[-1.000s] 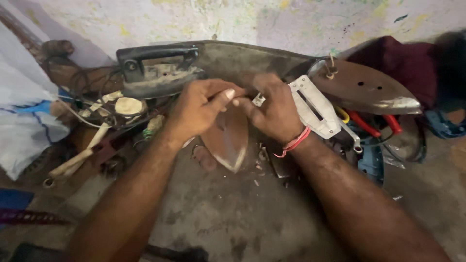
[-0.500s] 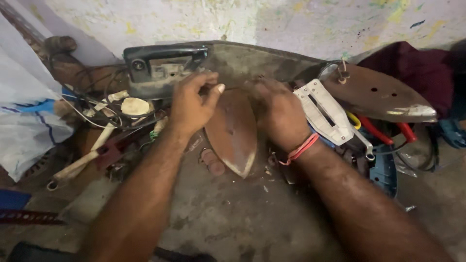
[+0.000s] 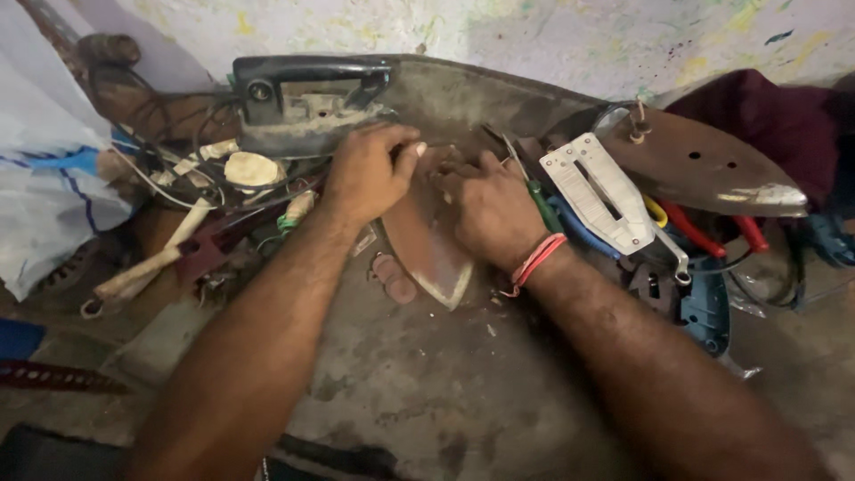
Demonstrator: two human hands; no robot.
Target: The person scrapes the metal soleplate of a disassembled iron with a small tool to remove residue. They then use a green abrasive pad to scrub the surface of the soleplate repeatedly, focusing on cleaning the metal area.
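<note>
Rust-brown metal is lying under both of your hands in the head view: an iron soleplate, flat on the stained grey bench with its pointed tip aiming toward you. Compared with a second ago, when you were pinching a small part between your fingertips above the plate, your hands are now sitting lower and pressing onto its wide far end, so the work appears to be shifting from holding a loose piece to fitting or fixing something on the plate itself. Your left hand is curled, fingers bent down onto the plate's upper left edge; whether it is gripping anything small is hidden by the knuckles. Your right hand, with a red thread band at the wrist, is resting knuckles-up on the plate's upper right, fingers narrowed together, and what they are pinching cannot be told. Just behind your hands a black iron handle housing is lying on its side. To your right a white perforated plate is leaning beside a second, larger soleplate, with red-handled pliers tucked under them. To your left, pale wires and plugs are tangled near a white cloth.
</note>
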